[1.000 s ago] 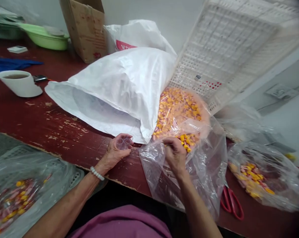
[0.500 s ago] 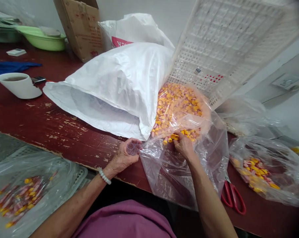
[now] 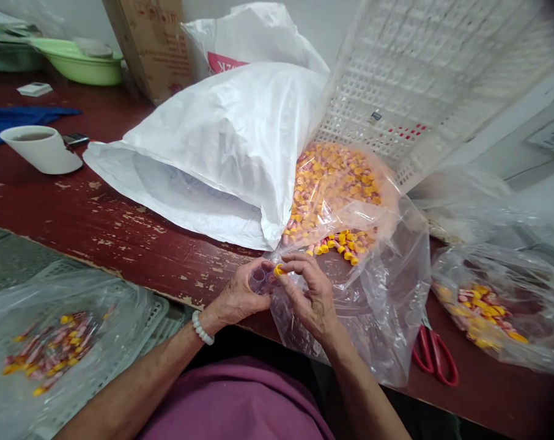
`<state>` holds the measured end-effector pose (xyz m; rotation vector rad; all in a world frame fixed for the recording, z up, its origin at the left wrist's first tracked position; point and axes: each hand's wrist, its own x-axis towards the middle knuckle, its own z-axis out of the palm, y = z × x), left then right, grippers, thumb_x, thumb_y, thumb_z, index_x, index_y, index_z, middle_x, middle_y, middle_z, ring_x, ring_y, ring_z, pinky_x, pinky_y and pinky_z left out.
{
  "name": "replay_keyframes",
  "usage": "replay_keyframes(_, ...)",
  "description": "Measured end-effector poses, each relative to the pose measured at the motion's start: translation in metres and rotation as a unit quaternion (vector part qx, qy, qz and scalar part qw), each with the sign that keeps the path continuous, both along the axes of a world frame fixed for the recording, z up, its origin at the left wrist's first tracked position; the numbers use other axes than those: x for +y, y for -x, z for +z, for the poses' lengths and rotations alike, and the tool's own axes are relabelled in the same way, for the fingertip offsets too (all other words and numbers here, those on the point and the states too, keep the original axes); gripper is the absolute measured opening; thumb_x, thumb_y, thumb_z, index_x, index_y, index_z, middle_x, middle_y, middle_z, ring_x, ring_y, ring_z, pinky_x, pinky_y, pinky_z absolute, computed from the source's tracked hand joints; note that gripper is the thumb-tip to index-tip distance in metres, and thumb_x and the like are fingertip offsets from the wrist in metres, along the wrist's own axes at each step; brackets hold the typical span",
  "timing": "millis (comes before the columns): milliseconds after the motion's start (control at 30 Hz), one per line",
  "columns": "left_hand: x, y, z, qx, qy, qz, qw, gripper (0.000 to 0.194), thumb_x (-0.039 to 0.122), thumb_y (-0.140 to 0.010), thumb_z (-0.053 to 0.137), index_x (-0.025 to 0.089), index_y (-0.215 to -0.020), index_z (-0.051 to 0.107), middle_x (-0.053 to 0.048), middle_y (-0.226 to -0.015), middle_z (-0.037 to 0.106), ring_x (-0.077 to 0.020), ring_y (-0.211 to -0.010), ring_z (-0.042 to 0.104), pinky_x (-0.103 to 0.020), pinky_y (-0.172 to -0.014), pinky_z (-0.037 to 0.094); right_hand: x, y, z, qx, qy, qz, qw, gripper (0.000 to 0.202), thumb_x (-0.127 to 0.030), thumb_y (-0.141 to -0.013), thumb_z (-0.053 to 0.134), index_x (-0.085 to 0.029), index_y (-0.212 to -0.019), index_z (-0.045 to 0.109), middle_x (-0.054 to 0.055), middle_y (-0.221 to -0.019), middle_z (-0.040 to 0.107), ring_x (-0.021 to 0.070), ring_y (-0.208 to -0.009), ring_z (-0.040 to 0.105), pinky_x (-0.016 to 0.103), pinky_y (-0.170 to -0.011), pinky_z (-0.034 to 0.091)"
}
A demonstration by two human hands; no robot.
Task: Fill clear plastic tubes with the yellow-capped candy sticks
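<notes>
My left hand (image 3: 240, 293), with a pale bead bracelet at the wrist, is wrapped round a small bundle of clear round tubes (image 3: 260, 278) at the table's front edge. My right hand (image 3: 307, 293) pinches a small yellow-capped piece (image 3: 278, 269) between thumb and finger, at the right side of the tubes. Behind the hands lies a clear plastic bag (image 3: 373, 305) with its mouth open. A heap of yellow and red pieces (image 3: 336, 183) fills its back part. The large white sack (image 3: 222, 140) lies to the left of that heap.
Red-handled scissors (image 3: 435, 357) and a bag of pieces (image 3: 488, 311) lie at right. A white basket (image 3: 405, 79) leans behind. A lined crate (image 3: 153, 324) is at lower left. A white cup (image 3: 43, 153), green basin (image 3: 82, 64) and carton (image 3: 153, 49) are farther back.
My right hand has come out of the heap and moved left to the tubes, now with a yellow-capped piece in its fingers. My left hand still holds the tubes. The view has shifted slightly.
</notes>
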<state>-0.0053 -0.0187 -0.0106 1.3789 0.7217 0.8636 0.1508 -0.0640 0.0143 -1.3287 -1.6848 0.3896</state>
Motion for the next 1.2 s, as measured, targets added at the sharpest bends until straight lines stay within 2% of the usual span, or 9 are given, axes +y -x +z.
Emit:
replay_keyframes(233,-0.008,-0.010,0.002,-0.071,0.173,0.007,0.982,0.042,-0.005,-0.048,0.058,0.015,-0.086,0.060,0.000,-0.076,0.063,-0.0123,-0.065,0.056,-0.020,-0.057,0.044,-0.011,0.001,-0.010,-0.166,-0.042,0.025,0.985,0.063,-0.049,-0.059,0.077,-0.025,-0.112,0.054,0.010,-0.127,0.049,0.0276,-0.114,0.045,0.048,-0.098,0.036)
replay_keyframes(333,-0.007,-0.016,-0.002,-0.097,0.211,0.010,0.973,0.040,-0.003,-0.048,0.058,0.015,-0.084,0.059,0.001,-0.074,0.063,-0.0122,-0.064,0.057,-0.020,-0.053,0.044,-0.008,-0.007,-0.017,-0.118,-0.003,0.030,0.993,0.050,-0.046,-0.066,0.072,-0.025,-0.109,0.057,0.009,-0.130,0.046,0.0252,-0.114,0.047,0.043,-0.095,0.040)
replay_keyframes(433,-0.002,-0.015,-0.006,-0.077,0.239,0.019,0.968,0.042,0.001,-0.048,0.063,0.017,-0.085,0.055,0.002,-0.072,0.063,-0.0117,-0.057,0.056,-0.020,-0.046,0.042,0.010,-0.039,-0.028,-0.038,0.008,-0.078,0.996,0.024,-0.033,-0.085,0.052,-0.022,-0.105,0.058,0.009,-0.118,0.051,0.0192,-0.106,0.052,0.034,-0.084,0.046)
replay_keyframes(500,0.002,-0.012,-0.008,-0.055,0.239,0.031,0.969,0.042,0.003,-0.049,0.065,0.017,-0.086,0.052,0.002,-0.073,0.063,-0.0121,-0.056,0.056,-0.021,-0.044,0.043,0.028,-0.068,-0.040,-0.072,0.013,-0.193,0.978,0.023,-0.025,-0.088,0.044,-0.019,-0.104,0.059,0.009,-0.104,0.055,0.0180,-0.094,0.055,0.033,-0.078,0.047)
replay_keyframes(567,0.005,-0.009,-0.009,-0.046,0.228,0.039,0.972,0.042,0.004,-0.050,0.065,0.018,-0.087,0.052,0.001,-0.075,0.063,-0.0122,-0.057,0.056,-0.022,-0.046,0.045,0.046,-0.092,-0.051,-0.161,0.042,-0.240,0.956,0.024,-0.023,-0.086,0.046,-0.017,-0.104,0.061,0.009,-0.097,0.055,0.0185,-0.088,0.054,0.034,-0.079,0.046)
replay_keyframes(700,0.007,-0.010,-0.008,-0.037,0.209,0.042,0.976,0.042,0.003,-0.049,0.064,0.017,-0.087,0.053,0.001,-0.074,0.064,-0.0121,-0.058,0.056,-0.021,-0.045,0.044,0.067,-0.112,-0.063,-0.242,0.055,-0.233,0.940,0.020,-0.025,-0.082,0.053,-0.019,-0.098,0.063,0.008,-0.089,0.058,0.0205,-0.084,0.054,0.037,-0.081,0.043)
replay_keyframes(833,0.011,-0.015,-0.003,-0.046,0.177,0.043,0.982,0.042,-0.001,-0.046,0.061,0.016,-0.083,0.056,0.002,-0.069,0.063,-0.0102,-0.056,0.054,-0.019,-0.048,0.041,0.066,-0.118,-0.064,-0.262,0.053,-0.238,0.934,0.014,-0.026,-0.082,0.052,-0.018,-0.088,0.062,0.008,-0.083,0.060,0.0222,-0.079,0.055,0.037,-0.074,0.044)
replay_keyframes(1000,0.015,-0.014,-0.006,-0.075,0.163,0.042,0.983,0.044,-0.002,-0.047,0.061,0.016,-0.087,0.056,0.001,-0.072,0.064,-0.0097,-0.058,0.055,-0.019,-0.053,0.040,0.057,-0.133,-0.061,-0.250,0.066,-0.216,0.942,0.014,-0.034,-0.079,0.057,-0.021,-0.079,0.062,0.004,-0.073,0.058,0.0200,-0.069,0.056,0.033,-0.065,0.045)
replay_keyframes(1200,0.016,-0.014,-0.015,-0.100,0.107,0.057,0.988,0.042,-0.002,-0.050,0.063,0.017,-0.086,0.055,0.000,-0.074,0.064,-0.0108,-0.064,0.056,-0.021,-0.059,0.041,0.044,-0.129,-0.053,-0.185,0.080,-0.214,0.956,0.023,-0.039,-0.082,0.051,-0.018,-0.083,0.061,0.007,-0.081,0.063,0.0203,-0.077,0.059,0.035,-0.069,0.048)
